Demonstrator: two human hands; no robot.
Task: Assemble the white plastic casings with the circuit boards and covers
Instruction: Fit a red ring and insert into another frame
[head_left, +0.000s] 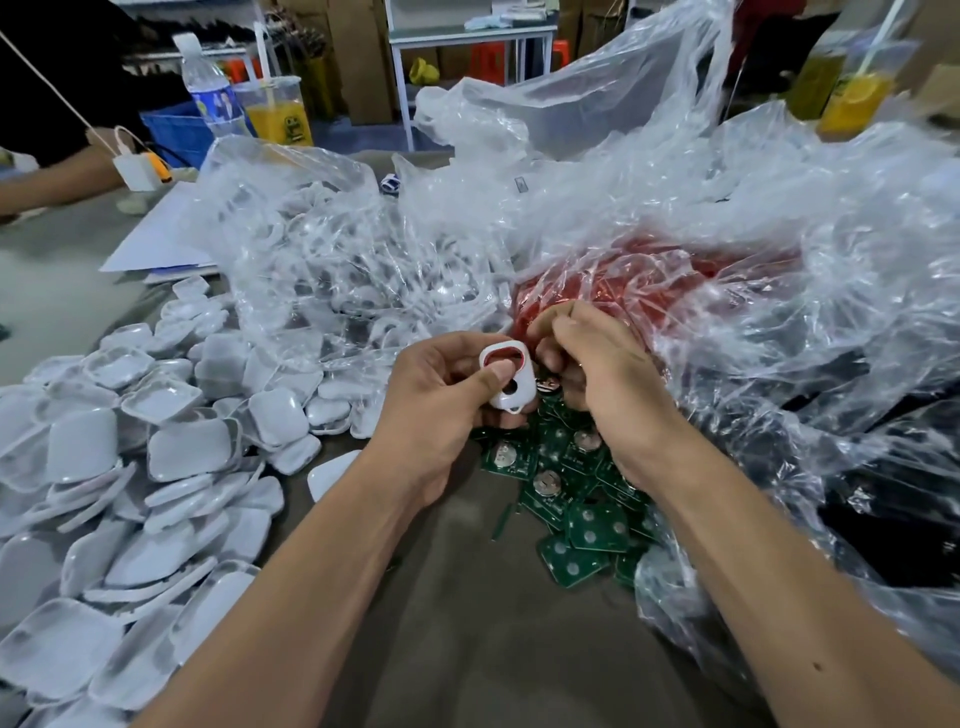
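My left hand (441, 395) grips a white plastic casing (511, 382) with a red inner part, thumb pressed on its face. Right beside it, my right hand (597, 374) has its fingers curled around a small round silver piece (548, 385); what it is I cannot tell. Under both hands lies a heap of green circuit boards (571, 514) with coin cells. A large pile of white covers (130, 467) fills the left of the table. A clear bag of white casings (337, 270) lies behind, and a bag of red parts (649, 280) sits next to it.
Crumpled clear plastic bags (779, 234) crowd the right and back. White sheets of paper (156, 244) lie at the left rear. Another person's arm (52, 182) rests at the far left. A water bottle (208, 88) and a juice cup (278, 111) stand behind. Brown tabletop (467, 623) shows between my forearms.
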